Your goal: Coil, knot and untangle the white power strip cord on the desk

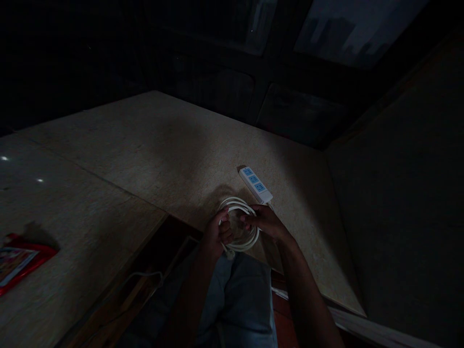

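A white cable (237, 247) is wound into a loose coil of several loops, held above my lap at the counter's front edge. My left hand (222, 232) is closed around the left side of the coil. On the right side, my right hand (264, 220) grips the loops between thumb and fingers. Just beyond my right hand lies a white power strip (255, 185) with blue sockets, face up on the counter. A short stretch of its cord runs down behind my right hand. The plug end seems to hang below my left hand, but it is dim.
The beige stone counter (145, 145) wraps around in front and to the left. A shiny red packet (27, 266) lies at the far left. A thin pale wire (145, 274) hangs by my left arm. Dark windows (358, 34) stand behind, a wall (398, 193) at right.
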Available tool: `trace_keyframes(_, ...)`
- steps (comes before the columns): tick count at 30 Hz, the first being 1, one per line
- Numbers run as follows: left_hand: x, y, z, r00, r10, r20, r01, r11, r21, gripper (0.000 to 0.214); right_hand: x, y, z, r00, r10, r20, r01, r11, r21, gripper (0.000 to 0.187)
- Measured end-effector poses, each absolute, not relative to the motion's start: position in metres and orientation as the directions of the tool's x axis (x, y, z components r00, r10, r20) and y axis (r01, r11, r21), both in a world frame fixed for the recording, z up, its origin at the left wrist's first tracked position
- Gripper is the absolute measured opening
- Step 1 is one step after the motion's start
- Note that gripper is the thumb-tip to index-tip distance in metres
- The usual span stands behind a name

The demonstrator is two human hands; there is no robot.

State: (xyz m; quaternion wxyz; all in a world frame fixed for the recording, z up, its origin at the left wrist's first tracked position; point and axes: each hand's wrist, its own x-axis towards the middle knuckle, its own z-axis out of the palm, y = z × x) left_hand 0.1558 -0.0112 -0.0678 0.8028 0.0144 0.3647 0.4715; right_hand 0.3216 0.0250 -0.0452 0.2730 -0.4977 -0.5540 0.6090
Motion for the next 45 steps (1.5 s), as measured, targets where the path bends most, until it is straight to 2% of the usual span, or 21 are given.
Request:
trace_keyframes(7, 0.150, -0.014, -0.059, 0.305, 0.780, -0.547, -0.707, 0.570, 0.419, 0.041, 0.330, 0.026, -0.025, -0.574, 0.762, -0.299, 0.277, -0.163, -0.947, 0.036)
trace_keyframes(12, 0.140, -0.018, -0.047, 0.242, 0.832, -0.499, -0.693, 0.508, 0.511, 0.040, 0.329, 0.032, -0.012, -0.716, 0.636, -0.288, 0.269, -0.129, -0.954, 0.037)
trace_keyframes(15, 0.130, -0.020, -0.041, 0.213, 0.864, -0.455, -0.709, 0.458, 0.537, 0.043, 0.330, 0.038, -0.005, -0.818, 0.530, -0.224, 0.236, -0.046, -0.971, 0.039)
trace_keyframes(19, 0.114, -0.020, -0.033, 0.162, 0.919, -0.360, -0.753, 0.351, 0.557, 0.042, 0.336, 0.048, -0.002, -0.874, 0.389, -0.292, 0.371, 0.144, -0.917, 0.037)
trace_keyframes(22, 0.105, -0.016, -0.023, 0.099, 0.953, -0.286, -0.784, 0.251, 0.568, 0.042, 0.336, 0.054, -0.004, -0.843, 0.440, -0.309, 0.472, 0.329, -0.818, 0.024)
trace_keyframes(24, 0.100, -0.012, -0.013, 0.064, 0.967, -0.248, -0.798, 0.199, 0.569, 0.041, 0.333, 0.057, -0.004, -0.820, 0.502, -0.275, 0.510, 0.423, -0.748, 0.023)
trace_keyframes(29, 0.091, 0.001, 0.015, -0.029, 0.983, -0.180, -0.811, 0.082, 0.579, 0.040, 0.324, 0.063, 0.005, -0.731, 0.672, -0.117, 0.569, 0.505, -0.648, 0.026)
trace_keyframes(32, 0.087, 0.007, 0.030, -0.061, 0.988, -0.142, -0.820, 0.031, 0.572, 0.039, 0.323, 0.067, 0.021, -0.715, 0.698, -0.040, 0.580, 0.560, -0.591, 0.027)
trace_keyframes(39, 0.082, 0.018, 0.053, -0.089, 0.991, -0.098, -0.874, -0.030, 0.485, 0.039, 0.326, 0.073, 0.068, -0.642, 0.759, 0.106, 0.605, 0.587, -0.538, 0.024)
trace_keyframes(45, 0.097, 0.031, 0.077, -0.044, 0.993, -0.109, -0.906, 0.007, 0.424, 0.043, 0.341, 0.085, 0.068, -0.475, 0.849, 0.231, 0.640, 0.514, -0.571, 0.030)
